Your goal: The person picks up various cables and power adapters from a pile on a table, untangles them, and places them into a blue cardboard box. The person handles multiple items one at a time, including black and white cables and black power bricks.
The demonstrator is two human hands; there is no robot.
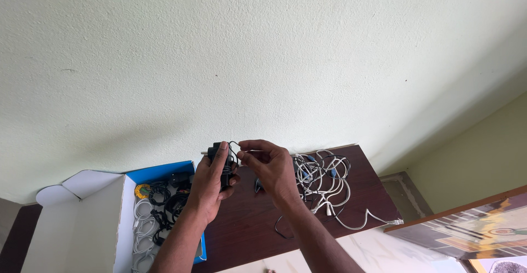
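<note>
Above the worktop's point(362, 174) middle, you are gripping a black adapter point(224, 163) in your left hand point(211, 182) while your right hand's point(269, 166) fingers are pinching its thin black cord point(235, 144), keeping it taut.

Box point(82, 218) at left on table point(247, 229), cables point(159, 207) inside. Adapter point(222, 160) above table, between box and cable tangle point(324, 179) at right.
</note>
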